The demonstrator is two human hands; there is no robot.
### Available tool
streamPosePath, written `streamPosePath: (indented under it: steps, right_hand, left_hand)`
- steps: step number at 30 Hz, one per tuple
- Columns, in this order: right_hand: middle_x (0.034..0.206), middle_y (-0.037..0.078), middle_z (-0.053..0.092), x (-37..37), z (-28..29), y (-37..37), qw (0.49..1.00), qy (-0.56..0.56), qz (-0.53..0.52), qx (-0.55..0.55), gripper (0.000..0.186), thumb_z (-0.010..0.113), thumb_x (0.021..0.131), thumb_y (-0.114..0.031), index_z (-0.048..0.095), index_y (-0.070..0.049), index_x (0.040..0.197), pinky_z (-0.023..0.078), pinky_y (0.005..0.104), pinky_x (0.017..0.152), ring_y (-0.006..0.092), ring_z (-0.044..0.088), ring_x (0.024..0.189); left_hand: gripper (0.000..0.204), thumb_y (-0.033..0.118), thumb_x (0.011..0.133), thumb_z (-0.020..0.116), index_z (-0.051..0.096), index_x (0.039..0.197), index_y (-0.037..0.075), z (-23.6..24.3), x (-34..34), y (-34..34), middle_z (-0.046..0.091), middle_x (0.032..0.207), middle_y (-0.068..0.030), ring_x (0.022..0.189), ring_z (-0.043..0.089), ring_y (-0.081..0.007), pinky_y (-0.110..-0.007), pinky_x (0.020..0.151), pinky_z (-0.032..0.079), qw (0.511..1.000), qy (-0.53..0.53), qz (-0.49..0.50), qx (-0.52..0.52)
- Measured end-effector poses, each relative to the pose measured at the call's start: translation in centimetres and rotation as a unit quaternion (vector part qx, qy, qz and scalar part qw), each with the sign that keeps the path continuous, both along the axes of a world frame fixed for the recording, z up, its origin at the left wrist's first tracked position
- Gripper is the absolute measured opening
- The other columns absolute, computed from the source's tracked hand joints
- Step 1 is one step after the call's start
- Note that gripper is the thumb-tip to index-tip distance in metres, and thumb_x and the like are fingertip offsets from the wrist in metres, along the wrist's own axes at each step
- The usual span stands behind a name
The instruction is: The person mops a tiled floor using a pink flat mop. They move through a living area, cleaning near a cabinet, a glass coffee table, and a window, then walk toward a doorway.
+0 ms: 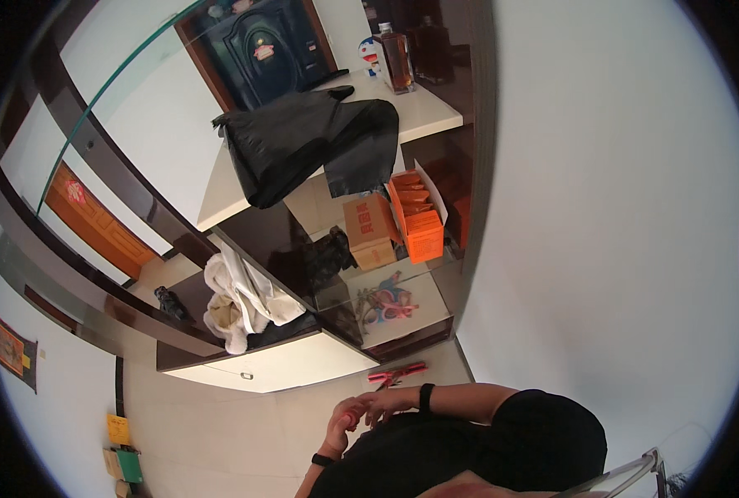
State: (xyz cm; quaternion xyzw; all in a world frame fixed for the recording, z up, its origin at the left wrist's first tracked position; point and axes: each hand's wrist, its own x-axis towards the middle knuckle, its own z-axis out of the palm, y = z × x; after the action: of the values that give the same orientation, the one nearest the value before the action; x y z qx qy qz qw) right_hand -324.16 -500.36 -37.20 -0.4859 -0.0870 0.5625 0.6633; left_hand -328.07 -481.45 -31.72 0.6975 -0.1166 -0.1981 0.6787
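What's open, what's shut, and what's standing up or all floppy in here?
Left hand: fingers curled; can't tell if holding anything.
Right hand: close against the left hand.
Orange box: open, packets showing.
Cardboard box: looks closed.
Black plastic bag: floppy, draped over the counter.
Bottle: upright.
Dark door: looks shut.
Fluffy cream cloth: crumpled.

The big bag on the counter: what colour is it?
Black; the bag shows best in the head view.
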Motion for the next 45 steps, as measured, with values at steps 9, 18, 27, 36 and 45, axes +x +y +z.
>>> streamPosePath:
  steps: [9, 18, 27, 36, 45]
  right_hand:
    - [0.115, 0.017, 0.057, 1.2, -1.1, 0.7, 0.996, 0.088, 0.008, -0.023, 0.067, 0.06, 0.079, -0.022, 0.031, -0.017, 0.139, 0.043, 0.0448, 0.09, 0.0261, 0.055, 0.109]
    - [0.089, 0.011, 0.06, -3.5, 1.6, 0.3, 0.96, -0.243, -0.065, -0.126, 0.071, 0.053, 0.078, -0.001, 0.02, -0.013, 0.14, 0.044, 0.0242, 0.06, 0.014, 0.056, 0.071]
    - [0.1, 0.011, 0.06, -5.9, 5.8, 2.6, 0.959, 0.122, -0.22, 0.133, 0.048, 0.03, 0.094, -0.049, 0.039, -0.018, 0.129, 0.043, 0.0254, 0.056, 0.02, 0.062, 0.081]
    - [0.083, 0.009, 0.067, -10.0, 6.5, 11.1, 0.903, 0.136, -0.399, -0.082, 0.037, 0.047, 0.089, -0.048, 0.052, -0.013, 0.099, 0.039, 0.0227, 0.047, 0.0163, 0.065, 0.071]
    - [0.082, 0.006, 0.058, -16.3, 9.5, 13.4, 0.784, 0.061, -0.611, -0.092, 0.036, 0.048, 0.091, -0.039, 0.047, -0.012, 0.115, 0.047, 0.0266, 0.05, 0.0146, 0.057, 0.06]
  left_hand:
    - [0.044, 0.038, 0.09, 0.043, 0.055, 0.112, 0.002, 2.5, -0.6, 0.4, 0.054, 0.092, -0.004, 0.069, 0.045, -0.0105, -0.023, 0.062, 0.038, 0.999, -0.008, -0.012, 0.029]
    - [0.06, 0.031, 0.089, 0.056, 0.029, 0.137, 0.007, 0.7, 0.9, 1.9, 0.045, 0.124, -0.0094, 0.101, 0.05, -0.0181, -0.03, 0.079, 0.045, 0.994, 0.07, -0.067, 0.05]
    - [0.069, 0.045, 0.089, 0.05, 0.022, 0.142, 0.011, -2.4, 4.9, 4.9, 0.036, 0.139, -0.0098, 0.124, 0.04, -0.0231, -0.037, 0.098, 0.035, 0.928, 0.26, -0.248, -0.101]
    - [0.071, 0.009, 0.069, 0.072, 0.04, 0.131, 0.005, -7.7, 7.1, 8.0, 0.045, 0.131, -0.0143, 0.121, 0.044, -0.0279, -0.038, 0.103, 0.033, 0.863, -0.187, -0.444, 0.154]
    - [0.042, 0.017, 0.066, 0.068, 0.056, 0.106, 0.009, -12.5, 5.9, 2.7, 0.059, 0.103, -0.014, 0.1, 0.055, -0.033, -0.041, 0.087, 0.044, 0.756, -0.328, -0.547, 0.149]
